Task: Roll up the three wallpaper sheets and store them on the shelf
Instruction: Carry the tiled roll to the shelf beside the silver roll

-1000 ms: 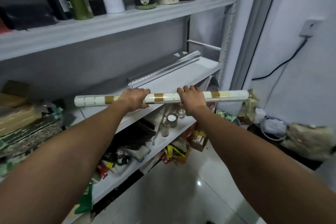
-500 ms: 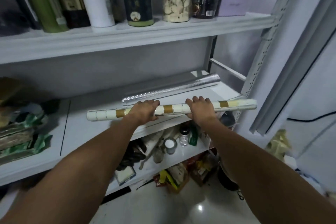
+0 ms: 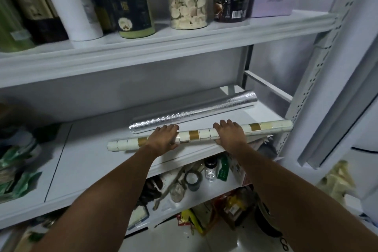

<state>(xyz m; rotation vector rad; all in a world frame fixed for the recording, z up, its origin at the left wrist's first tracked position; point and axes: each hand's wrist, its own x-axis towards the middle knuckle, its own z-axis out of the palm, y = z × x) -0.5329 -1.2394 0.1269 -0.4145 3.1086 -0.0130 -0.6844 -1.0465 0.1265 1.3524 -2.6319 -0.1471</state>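
On the middle shelf (image 3: 92, 159) of a white rack, a silver roll (image 3: 184, 115) is already lying slantwise toward the back. The person is holding a white-and-gold roll (image 3: 196, 136) just in front of it, along the shelf's front edge. Both grips are working from above. The left grip (image 3: 163, 139) is wrapping the roll left of its middle, with the fingers curling over the top, their tips reaching close to the silver roll, and the thumb tucking under the near side. The right grip (image 3: 229, 134) is clasping it right of the middle in the same way. The roll is sitting nearly level, its left end over the shelf board and its right end coming close to the perforated post (image 3: 296, 108). Whether it is resting on the board or hanging just above it is hard to tell from this angle. Judging by this, the second sheet is being stored, its rolling done, and no third roll is showing on this shelf. The next move is likely calling for lowering the roll flat onto the board and nudging it back until it is lying beside the silver one, clear of the edge, while minding the right end against the post. Both grips should then be easing off slowly, since a paper tube is prone to rolling forward or loosening once nothing is holding it.
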